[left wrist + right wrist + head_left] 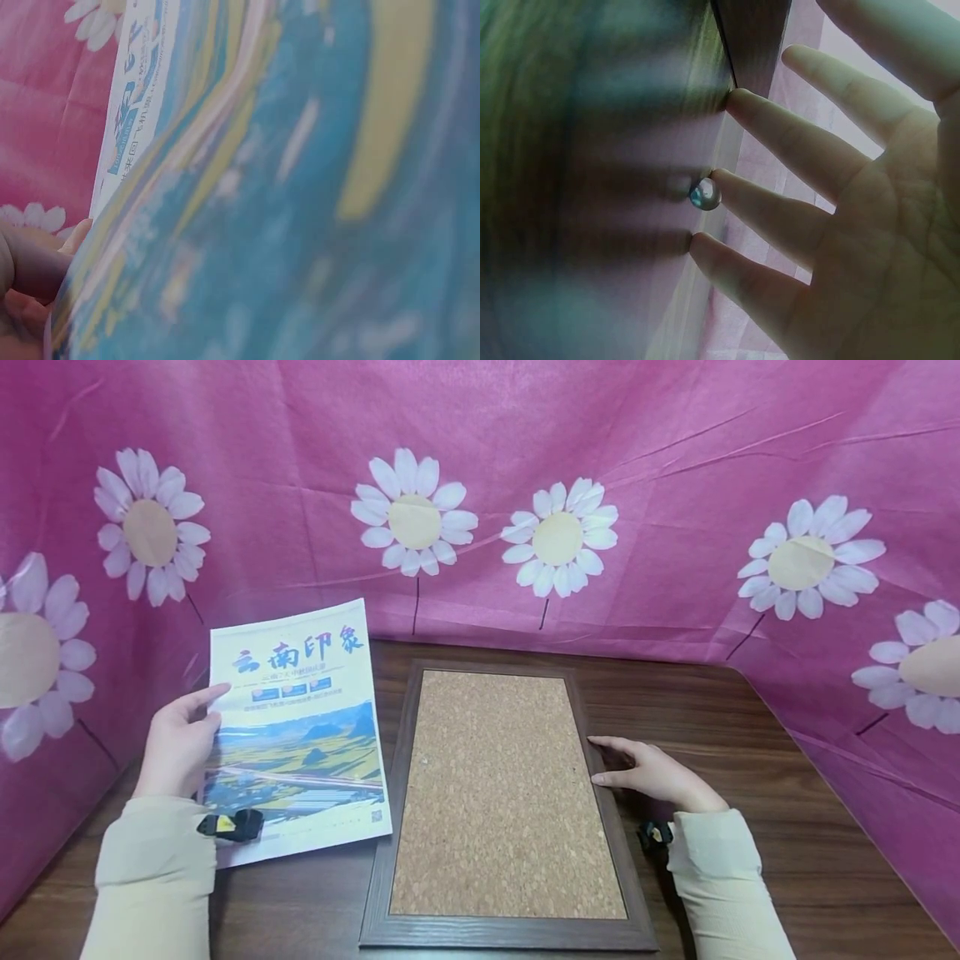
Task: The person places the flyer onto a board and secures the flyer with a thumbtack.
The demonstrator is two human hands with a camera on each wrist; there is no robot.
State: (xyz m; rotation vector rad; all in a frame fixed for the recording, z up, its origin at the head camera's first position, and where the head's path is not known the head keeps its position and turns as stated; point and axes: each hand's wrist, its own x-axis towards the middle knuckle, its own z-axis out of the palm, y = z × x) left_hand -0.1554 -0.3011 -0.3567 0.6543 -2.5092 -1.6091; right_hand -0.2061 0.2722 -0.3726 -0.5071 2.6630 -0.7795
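Observation:
On the left in the head view, my left hand (176, 745) pinches the left edge of a printed poster sheet (300, 760), holding it tilted above the table. Large Chinese characters and a landscape picture show on the sheet; close up in the left wrist view the paper (300, 187) looks bowed. My right hand (660, 777) is at the right side of a cork board (502, 793) in a brown frame, its fingertips right at the frame edge. Its fingers (795, 142) are straight and spread in the right wrist view. A small shiny bead (705, 193) shows by one fingertip.
The board lies flat on a dark wood-grain table (795, 827). A pink cloth (645, 410) with large white daisies hangs behind and to both sides. Black straps with small devices are worn at both wrists, over or beside the pale sleeves (153, 877).

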